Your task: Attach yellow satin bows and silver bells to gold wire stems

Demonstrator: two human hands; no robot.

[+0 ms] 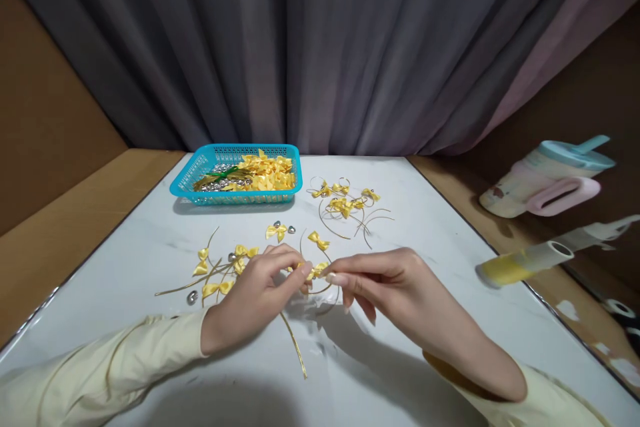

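Work centers on a yellow bow (317,271) held over a white tabletop (425,213), the thumb and fingers of a person's left hand (260,287) pinching one side while the right hand (395,280) pinches the other between thumb and forefinger. Gold cord (337,297) curves out beneath the fingers; whether it is fastened to the bow cannot be made out. Beyond the hands lies a cluster of bows on curled cords (341,207), apparently the finished share, several overlapping. Plenty appears left: around the left hand lie loose bows (217,289), gold strands (170,292) and silver hearts (193,297), seemingly unjoined. The larger supply sits in a blue plastic basket (280,197) at the far side, its right half heaped with spare bows (273,170), its left holding silver pieces (240,184) and a bundle of strands (207,180) bound in green. At right, a lidded tumbler (520,177) with a pink handle stands near a clear bottle (510,267) holding something yellow, its contents otherwise impossible to identify.
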